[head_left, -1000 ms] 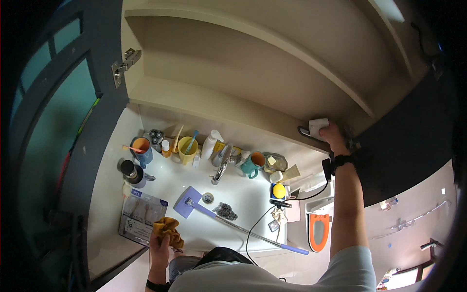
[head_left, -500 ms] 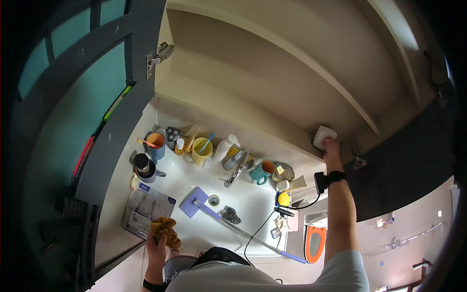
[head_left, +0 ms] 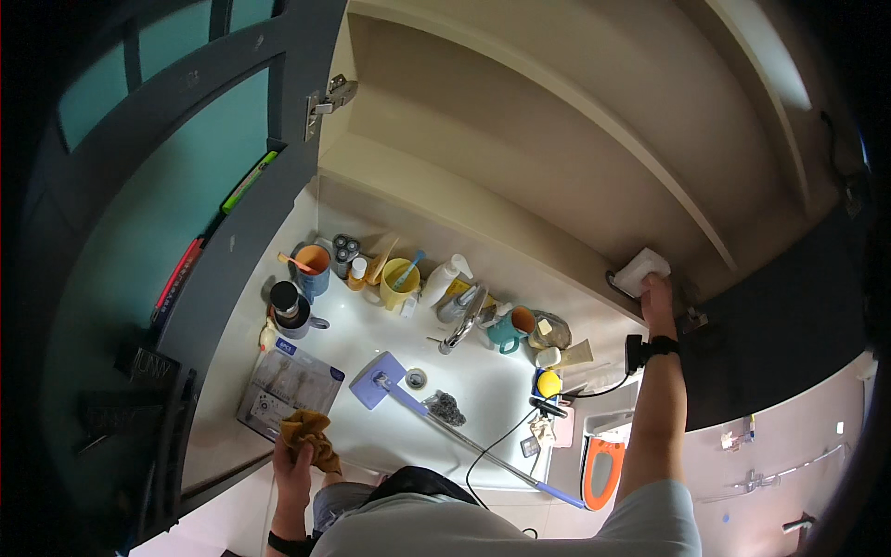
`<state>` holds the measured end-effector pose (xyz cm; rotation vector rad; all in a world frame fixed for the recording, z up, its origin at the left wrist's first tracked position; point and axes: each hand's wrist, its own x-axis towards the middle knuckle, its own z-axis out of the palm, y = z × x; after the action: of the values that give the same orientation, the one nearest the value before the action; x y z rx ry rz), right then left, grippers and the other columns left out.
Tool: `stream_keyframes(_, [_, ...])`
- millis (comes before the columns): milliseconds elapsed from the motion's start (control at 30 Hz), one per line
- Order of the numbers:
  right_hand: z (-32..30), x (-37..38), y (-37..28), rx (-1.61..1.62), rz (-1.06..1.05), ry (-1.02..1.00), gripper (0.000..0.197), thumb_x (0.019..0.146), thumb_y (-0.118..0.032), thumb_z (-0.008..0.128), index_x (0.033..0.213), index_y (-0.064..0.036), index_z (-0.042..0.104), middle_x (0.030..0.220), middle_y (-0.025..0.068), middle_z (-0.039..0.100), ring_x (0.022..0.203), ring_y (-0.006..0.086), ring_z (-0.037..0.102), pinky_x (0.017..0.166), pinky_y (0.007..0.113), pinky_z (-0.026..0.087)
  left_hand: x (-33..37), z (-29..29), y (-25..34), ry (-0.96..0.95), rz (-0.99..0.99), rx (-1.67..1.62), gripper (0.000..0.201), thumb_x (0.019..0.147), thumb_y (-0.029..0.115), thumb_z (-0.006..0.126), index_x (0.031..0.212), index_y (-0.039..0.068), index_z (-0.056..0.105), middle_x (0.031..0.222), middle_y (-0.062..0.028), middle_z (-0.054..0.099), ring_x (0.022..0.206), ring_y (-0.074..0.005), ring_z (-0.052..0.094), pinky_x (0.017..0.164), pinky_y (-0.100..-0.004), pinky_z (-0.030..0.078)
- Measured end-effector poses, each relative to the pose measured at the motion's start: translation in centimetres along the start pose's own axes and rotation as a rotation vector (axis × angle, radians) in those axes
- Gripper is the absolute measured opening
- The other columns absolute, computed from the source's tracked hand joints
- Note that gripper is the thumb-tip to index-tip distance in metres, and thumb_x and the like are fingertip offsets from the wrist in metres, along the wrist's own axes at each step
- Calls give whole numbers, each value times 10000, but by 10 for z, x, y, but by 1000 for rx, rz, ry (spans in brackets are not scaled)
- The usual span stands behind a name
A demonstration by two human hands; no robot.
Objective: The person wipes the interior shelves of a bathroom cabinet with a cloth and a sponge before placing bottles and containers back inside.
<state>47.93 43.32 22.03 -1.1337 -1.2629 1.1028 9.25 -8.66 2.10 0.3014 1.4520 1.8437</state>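
My left hand point(head_left: 293, 472), low on the left, is closed around a crumpled mustard-yellow cloth point(head_left: 311, 440), near a flat pack point(head_left: 290, 385) at the sink's left edge. My right arm reaches up into an open beige cabinet point(head_left: 464, 186). There my right hand point(head_left: 656, 295) grips a white, soft-looking block point(head_left: 641, 271) against the cabinet's bottom board, at its right end. Whether it is a sponge or a folded wipe I cannot make out. A dark band with a small black device point(head_left: 636, 353) sits on my right wrist.
The dark door point(head_left: 232, 223) hangs open on the left. Below the cabinet, a white sink point(head_left: 371, 334) holds a purple-headed mop point(head_left: 378, 381) and a dark mesh scrubber point(head_left: 445, 408). Cups point(head_left: 400, 283), bottles and a faucet point(head_left: 461, 327) line its back edge. A black cable point(head_left: 492, 441) crosses the sink.
The whole view has shifted a little to the right. My right hand has slid slightly right along the cabinet board with the white block, which looks turned. The left hand keeps the cloth.
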Motion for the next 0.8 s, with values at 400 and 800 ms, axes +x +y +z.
stream_keyframes(400, [12,-6,-12,-149,-29,-169,414,605,11,498,1018,-6,481,954,54,496,906,206,494,817,317,400,0,0,0,12,-19,-6,342,828,1,470,1166,-8,424,1067,-77,526,952,-150,513,837,-276,415])
stream_keyframes(800, [16,8,-15,-628,-26,-143,338,595,-31,547,930,14,532,810,44,511,750,187,490,725,287,383,3,2,3,16,-22,-17,324,828,0,479,1149,-6,433,1049,-77,528,935,-140,511,824,-275,418])
